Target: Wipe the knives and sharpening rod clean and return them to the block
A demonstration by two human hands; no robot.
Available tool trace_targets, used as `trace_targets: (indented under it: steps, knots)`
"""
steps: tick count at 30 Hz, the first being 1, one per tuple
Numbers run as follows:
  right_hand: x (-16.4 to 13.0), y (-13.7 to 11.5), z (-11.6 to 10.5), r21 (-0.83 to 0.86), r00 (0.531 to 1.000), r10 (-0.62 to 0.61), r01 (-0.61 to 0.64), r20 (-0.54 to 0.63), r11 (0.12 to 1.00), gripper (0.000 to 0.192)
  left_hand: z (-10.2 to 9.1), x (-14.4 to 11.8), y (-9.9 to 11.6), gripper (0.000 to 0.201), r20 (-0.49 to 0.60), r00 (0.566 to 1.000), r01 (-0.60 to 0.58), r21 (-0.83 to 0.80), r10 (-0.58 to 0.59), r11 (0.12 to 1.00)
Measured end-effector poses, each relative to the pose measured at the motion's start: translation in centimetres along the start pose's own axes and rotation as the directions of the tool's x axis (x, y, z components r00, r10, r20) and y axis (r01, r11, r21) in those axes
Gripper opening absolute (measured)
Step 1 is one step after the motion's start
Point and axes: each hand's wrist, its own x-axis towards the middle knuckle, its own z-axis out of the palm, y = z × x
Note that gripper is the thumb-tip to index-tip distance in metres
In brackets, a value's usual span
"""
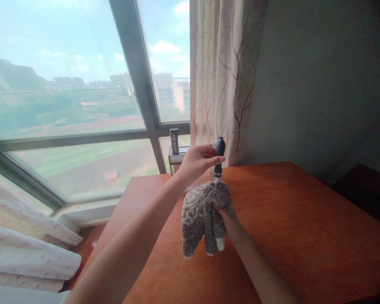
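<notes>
My left hand [201, 158] is closed, its thumb and fingers pinching a black blower brush [220, 147] with a ribbed bulb on top. The brush stands nearly upright, and its pale lower tip meets the top of a grey, fluffy plush toy [194, 211]. From below right, my right hand [226, 214] is closed around the toy; fluffy fabric hides most of its fingers. Limb-like parts of the toy hang down, one with a white end. Both hands are above the brown wooden table [278, 211].
Behind my left hand, a dark remote [174, 141] stands on a pale box-like object [179, 157] at the table's far edge. Large windows [66, 84] rise at the left, a patterned curtain [221, 71] hangs at the back, and a grey wall [319, 84] is on the right.
</notes>
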Motion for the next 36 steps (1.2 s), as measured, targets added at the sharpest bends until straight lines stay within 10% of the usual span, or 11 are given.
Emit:
trace_targets:
  steps: [9, 23, 36]
  knots:
    - [0.0, 0.2, 0.1, -0.125, 0.989, -0.115, 0.126, 0.093, 0.984, 0.027, -1.3, 1.5, 2.9, 0.035, 0.064, 0.998, 0.011, -0.096, -0.005, 0.995]
    - [0.0, 0.6, 0.7, -0.196, 0.976, -0.170, 0.195, 0.135, 0.961, 0.021, -2.0, 2.1, 1.8, 0.030, -0.214, 0.969, -0.098, 0.137, 0.126, 0.986]
    - [-0.7, 1.3, 1.5, -0.274, 0.963, -0.104, 0.172, 0.247, 0.946, 0.031, -6.5, 8.3, 10.2, 0.008, -0.353, 0.796, -0.305, 0.469, 0.492, 0.829]
